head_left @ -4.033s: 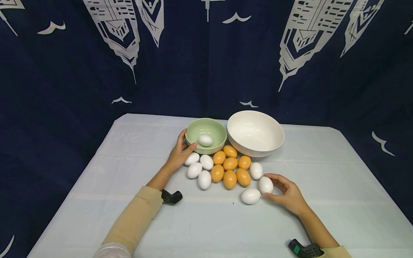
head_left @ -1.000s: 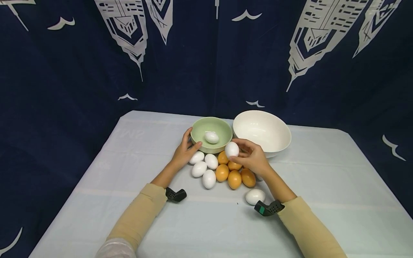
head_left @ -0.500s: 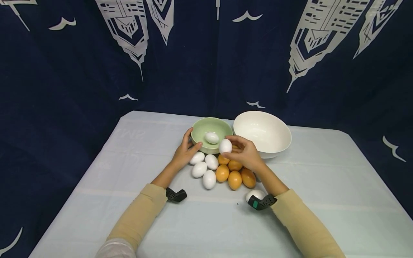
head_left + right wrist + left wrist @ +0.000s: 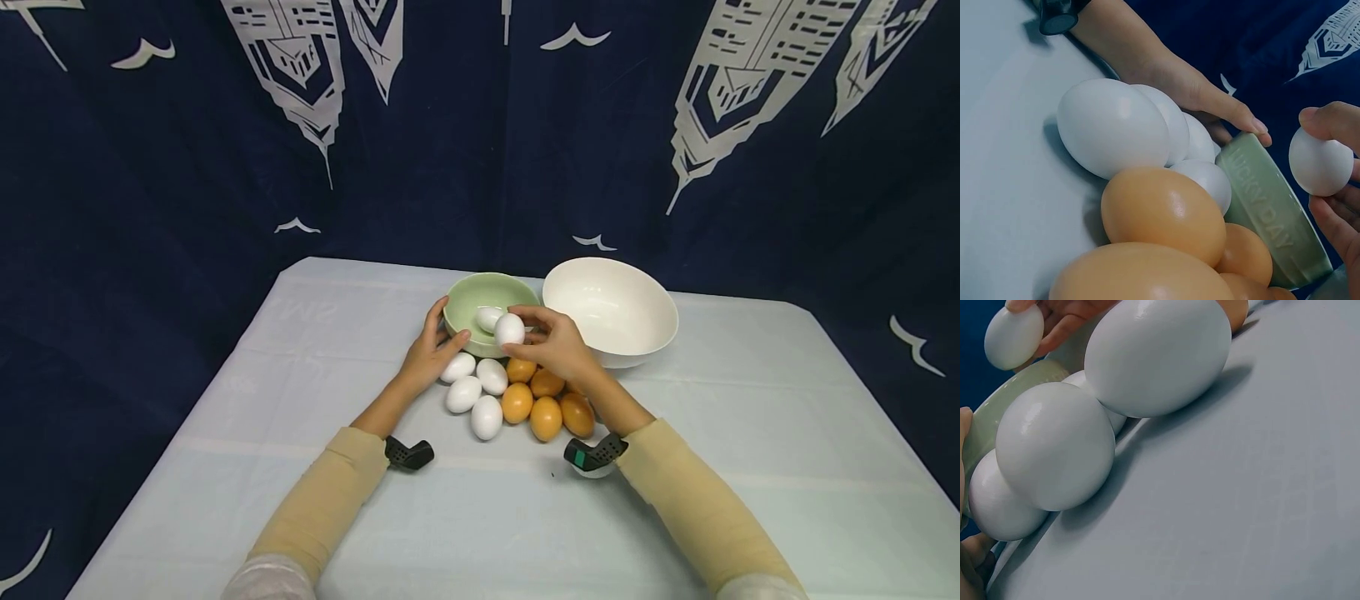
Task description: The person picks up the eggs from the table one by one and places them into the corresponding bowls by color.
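In the head view my right hand [image 4: 561,346] pinches a white egg [image 4: 509,330] between thumb and fingertips, over the front right rim of a green bowl [image 4: 468,292]. The right wrist view shows that held egg [image 4: 1319,164] above the bowl's rim; the bowl's side [image 4: 1266,212] carries raised lettering, "LUCKY DAY". Another white egg [image 4: 487,317] lies inside the bowl. With thumb at the front and fingers along the left side, my left hand [image 4: 426,357] grips the bowl. Several white eggs [image 4: 464,394] and orange-brown eggs [image 4: 545,418] cluster just in front of it.
A larger white bowl [image 4: 611,308] stands right of the green one, close beside it. One white egg [image 4: 595,472] lies mostly hidden under my right wrist camera [image 4: 596,452]. The pale tabletop [image 4: 480,533] ends at a dark blue patterned curtain [image 4: 480,167].
Four seconds ago my right hand was at a white egg right of the cluster. It has since carried that egg left, now over the green bowl's rim. My left hand kept its grip.
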### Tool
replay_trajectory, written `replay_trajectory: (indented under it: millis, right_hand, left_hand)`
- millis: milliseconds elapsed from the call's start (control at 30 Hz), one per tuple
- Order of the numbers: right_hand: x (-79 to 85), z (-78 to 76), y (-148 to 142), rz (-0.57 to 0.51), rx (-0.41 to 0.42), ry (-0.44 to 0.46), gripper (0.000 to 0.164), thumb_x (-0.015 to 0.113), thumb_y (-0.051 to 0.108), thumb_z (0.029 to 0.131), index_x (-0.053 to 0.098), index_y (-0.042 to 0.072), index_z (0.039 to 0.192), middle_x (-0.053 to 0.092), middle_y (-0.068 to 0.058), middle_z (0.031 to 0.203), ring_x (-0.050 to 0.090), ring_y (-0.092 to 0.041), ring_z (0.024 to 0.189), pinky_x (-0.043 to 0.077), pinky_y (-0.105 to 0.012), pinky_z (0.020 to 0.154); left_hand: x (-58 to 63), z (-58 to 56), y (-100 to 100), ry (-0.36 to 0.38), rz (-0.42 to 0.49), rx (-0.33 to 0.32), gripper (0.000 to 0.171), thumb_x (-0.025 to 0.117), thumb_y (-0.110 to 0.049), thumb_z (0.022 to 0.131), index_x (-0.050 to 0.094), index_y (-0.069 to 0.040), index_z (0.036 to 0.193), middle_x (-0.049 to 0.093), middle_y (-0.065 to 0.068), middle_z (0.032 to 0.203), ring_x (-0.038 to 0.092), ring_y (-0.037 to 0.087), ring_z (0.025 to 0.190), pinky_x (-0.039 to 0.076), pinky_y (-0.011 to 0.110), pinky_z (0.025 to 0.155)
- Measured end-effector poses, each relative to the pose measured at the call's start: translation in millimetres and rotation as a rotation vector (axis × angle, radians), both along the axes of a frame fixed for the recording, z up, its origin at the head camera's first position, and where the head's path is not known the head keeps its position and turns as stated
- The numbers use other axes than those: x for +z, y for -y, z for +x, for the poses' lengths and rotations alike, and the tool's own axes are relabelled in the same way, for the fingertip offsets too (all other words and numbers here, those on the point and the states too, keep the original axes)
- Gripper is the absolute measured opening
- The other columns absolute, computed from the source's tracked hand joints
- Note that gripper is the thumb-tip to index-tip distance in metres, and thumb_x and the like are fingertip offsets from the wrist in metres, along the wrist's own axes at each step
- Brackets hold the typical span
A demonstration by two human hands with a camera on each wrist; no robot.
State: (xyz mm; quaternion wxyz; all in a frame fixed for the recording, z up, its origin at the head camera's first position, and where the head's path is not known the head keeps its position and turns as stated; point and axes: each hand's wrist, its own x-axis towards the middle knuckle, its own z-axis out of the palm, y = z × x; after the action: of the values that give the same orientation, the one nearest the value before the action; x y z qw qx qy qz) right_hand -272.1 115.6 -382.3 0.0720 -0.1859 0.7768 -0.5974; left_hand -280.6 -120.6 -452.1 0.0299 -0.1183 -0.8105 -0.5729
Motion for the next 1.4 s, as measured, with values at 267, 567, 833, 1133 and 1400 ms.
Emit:
replay_trajectory:
  millis: [267, 567, 833, 1133, 1400]
  right_hand:
    - [-0.3, -12.0, 10, 0.049, -0.010, -0.030, 0.062, 0.081, 0.011, 0.081, 0.053, -0.002, 0.135, 0.054, -0.016, 0.135, 0.060, -0.032, 0.114, 0.053, -0.027, 0.086]
    - [0.8, -25.6, 20, 0.126, -0.030, -0.066, 0.062, 0.081, 0.012, 0.081, 0.053, -0.004, 0.134, 0.054, -0.019, 0.133, 0.060, -0.032, 0.114, 0.051, -0.032, 0.091]
    - [-0.5, -32.1, 28, 0.260, -0.028, -0.064, 0.064, 0.080, 0.022, 0.083, 0.052, 0.001, 0.137, 0.053, -0.014, 0.138, 0.057, -0.031, 0.119, 0.049, -0.038, 0.094]
    - [1.8, -39.4, 36, 0.413, -0.032, -0.144, 0.063, 0.081, 0.025, 0.081, 0.056, 0.002, 0.133, 0.058, -0.014, 0.132, 0.058, -0.030, 0.117, 0.049, -0.040, 0.095]
    - [4.0, -38.1, 39, 0.451, -0.013, -0.173, 0.062, 0.082, 0.021, 0.079, 0.057, -0.002, 0.131, 0.060, -0.018, 0.127, 0.059, -0.032, 0.114, 0.049, -0.041, 0.094]
  left_hand:
    - [0.1, 0.3, 1, 0.012, 0.007, 0.001, 0.072, 0.058, -0.036, 0.099, 0.014, -0.028, 0.156, 0.022, 0.009, 0.160, 0.043, 0.031, 0.134, 0.029, 0.046, 0.112]
    - [4.9, 2.0, 1, 0.023, 0.010, -0.012, 0.074, 0.058, -0.037, 0.099, 0.014, -0.026, 0.156, 0.022, 0.010, 0.159, 0.043, 0.031, 0.134, 0.030, 0.046, 0.111]
    - [-1.4, -1.0, 2, 0.012, 0.020, -0.026, 0.075, 0.057, -0.040, 0.099, 0.011, -0.027, 0.157, 0.020, 0.010, 0.160, 0.043, 0.034, 0.134, 0.026, 0.053, 0.111]
    - [1.0, 0.3, 2, 0.014, 0.011, -0.002, 0.072, 0.057, -0.039, 0.099, 0.014, -0.030, 0.156, 0.023, 0.008, 0.159, 0.044, 0.030, 0.134, 0.029, 0.048, 0.111]
    - [0.7, 0.8, 2, 0.014, 0.010, -0.004, 0.074, 0.059, -0.039, 0.098, 0.013, -0.030, 0.156, 0.022, 0.009, 0.159, 0.045, 0.031, 0.132, 0.031, 0.048, 0.110]
